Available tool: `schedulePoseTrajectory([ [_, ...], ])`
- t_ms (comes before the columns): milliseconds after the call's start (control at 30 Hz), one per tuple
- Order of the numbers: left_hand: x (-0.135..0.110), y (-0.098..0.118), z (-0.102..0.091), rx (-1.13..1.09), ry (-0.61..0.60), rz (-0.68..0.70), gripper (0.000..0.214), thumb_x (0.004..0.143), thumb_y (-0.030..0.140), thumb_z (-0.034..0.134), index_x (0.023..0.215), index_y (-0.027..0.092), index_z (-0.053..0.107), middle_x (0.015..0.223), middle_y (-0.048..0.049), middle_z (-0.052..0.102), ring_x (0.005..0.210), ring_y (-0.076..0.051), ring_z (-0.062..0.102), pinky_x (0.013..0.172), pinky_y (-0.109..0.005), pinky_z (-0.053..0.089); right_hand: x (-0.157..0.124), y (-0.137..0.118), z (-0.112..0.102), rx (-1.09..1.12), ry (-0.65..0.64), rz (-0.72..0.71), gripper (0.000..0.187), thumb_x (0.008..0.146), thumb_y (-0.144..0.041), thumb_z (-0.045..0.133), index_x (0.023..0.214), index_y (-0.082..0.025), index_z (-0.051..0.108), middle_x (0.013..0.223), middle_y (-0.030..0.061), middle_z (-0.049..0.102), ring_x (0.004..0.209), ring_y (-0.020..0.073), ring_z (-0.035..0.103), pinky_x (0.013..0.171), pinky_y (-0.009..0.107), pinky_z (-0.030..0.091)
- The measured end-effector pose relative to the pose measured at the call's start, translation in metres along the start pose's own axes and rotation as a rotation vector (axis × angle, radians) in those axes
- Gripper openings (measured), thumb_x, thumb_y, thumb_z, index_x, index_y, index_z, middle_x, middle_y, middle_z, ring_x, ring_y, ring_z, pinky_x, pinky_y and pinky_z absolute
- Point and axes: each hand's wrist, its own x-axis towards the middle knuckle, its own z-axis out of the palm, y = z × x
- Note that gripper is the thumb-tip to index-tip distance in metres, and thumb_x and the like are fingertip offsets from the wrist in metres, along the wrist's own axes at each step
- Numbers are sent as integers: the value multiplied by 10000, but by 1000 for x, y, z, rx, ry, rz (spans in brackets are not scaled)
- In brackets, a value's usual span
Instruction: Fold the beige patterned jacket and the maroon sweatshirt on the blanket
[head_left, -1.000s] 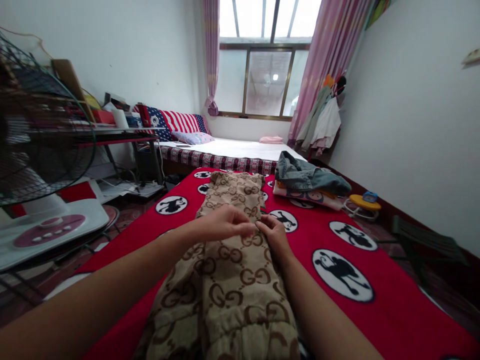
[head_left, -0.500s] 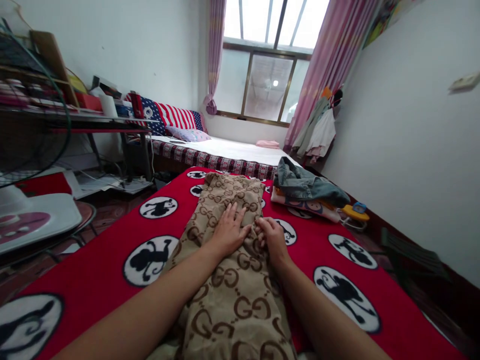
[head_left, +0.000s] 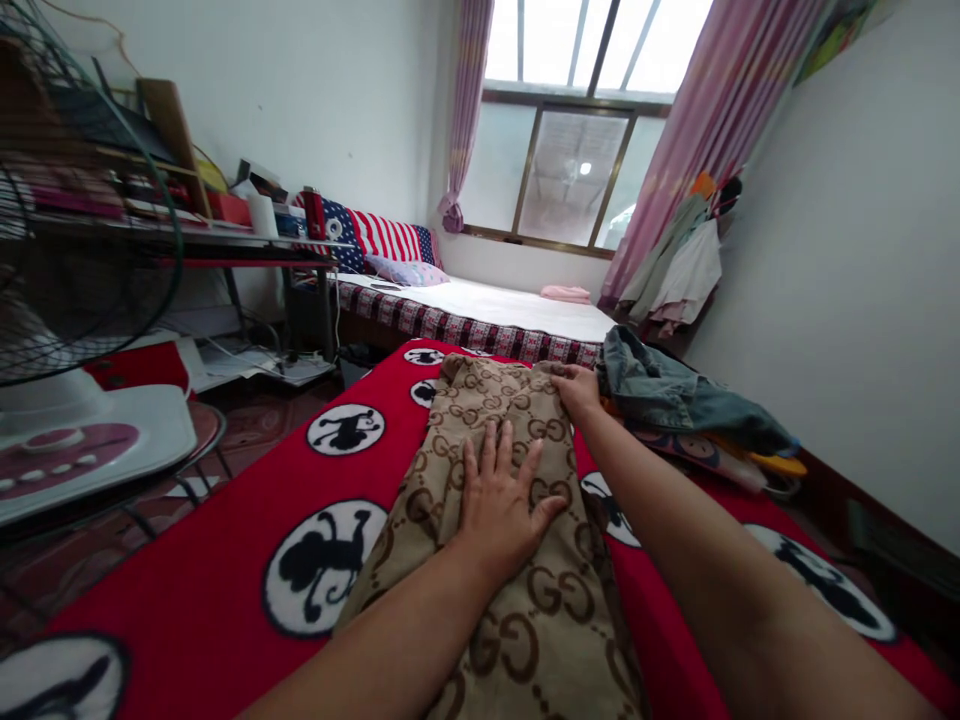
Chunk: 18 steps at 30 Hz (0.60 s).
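Note:
A long tan garment with a brown letter print, shaped like folded trousers, runs away from me over the red blanket. My left hand rests on its middle, palm down and fingers spread. At the garment's far right corner, my right hand has its fingers closed on the edge of the cloth. Small creases show near the far end. The near end runs out of the picture below.
A folded denim garment lies on other folded cloth, right of my right hand. An electric fan stands at the left, before a cluttered desk. Beyond the blanket is a bed with a white sheet, under a window.
My right hand has moved forward from the garment's right side to its far right corner. My left hand has spread its fingers on the cloth. The view has turned slightly left.

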Motion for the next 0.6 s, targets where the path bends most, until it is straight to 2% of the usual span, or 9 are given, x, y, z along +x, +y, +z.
schedulePoseTrajectory([
  [100, -1, 0, 2, -6, 13, -69, 771, 846, 693, 400, 1503, 305, 286, 1581, -143, 202, 1459, -386, 99, 1137, -657, 101, 2, 9, 15, -148, -15, -31, 252, 672, -181, 581, 889, -138, 700, 963, 84, 725, 908, 219, 648, 849, 330, 488],
  [200, 0, -3, 5, -44, 2, -154, 860, 829, 716, 403, 1522, 232, 245, 1566, -177, 230, 1452, -390, 138, 1150, -621, 142, -15, 30, 23, -321, -33, 0, 222, 685, -129, 550, 845, -149, 702, 952, 114, 723, 966, 260, 639, 893, 366, 462],
  [267, 3, -8, 6, -85, 14, -220, 834, 857, 681, 398, 1512, 180, 276, 1551, -187, 265, 1448, -374, 172, 1158, -581, 176, -25, 42, 24, -422, -48, 23, 238, 699, -110, 547, 868, -162, 706, 963, 129, 717, 1004, 283, 629, 906, 376, 450],
  [333, 10, -16, 5, -141, 51, -317, 700, 920, 577, 370, 1478, 154, 350, 1522, -182, 336, 1427, -340, 261, 1148, -533, 246, -29, 47, 24, -498, -69, 33, 267, 723, -108, 549, 932, -167, 705, 1008, 142, 703, 1040, 290, 619, 915, 373, 444],
  [433, 20, -31, 0, -234, 102, -428, 455, 960, 343, 363, 1353, 179, 525, 1401, -133, 517, 1310, -272, 458, 1091, -445, 369, -30, 43, 24, -574, -127, 31, 316, 754, -138, 567, 1048, -153, 681, 1078, 160, 675, 1066, 295, 608, 927, 387, 447],
  [533, 25, -39, -5, -244, 81, -405, 372, 893, 197, 452, 1206, 224, 650, 1314, -82, 591, 1217, -251, 527, 1053, -412, 415, -39, 36, 18, -614, -200, 7, 466, 762, -172, 599, 1228, -161, 607, 1203, 160, 624, 1129, 293, 577, 975, 410, 435],
  [600, 24, -40, -6, -213, 61, -385, 375, 862, 171, 496, 1188, 236, 668, 1337, -79, 571, 1220, -268, 517, 1049, -429, 415, -55, 33, 7, -640, -289, -88, 577, 772, -155, 585, 1345, -186, 528, 1338, 158, 538, 1224, 296, 518, 1037, 431, 394],
])
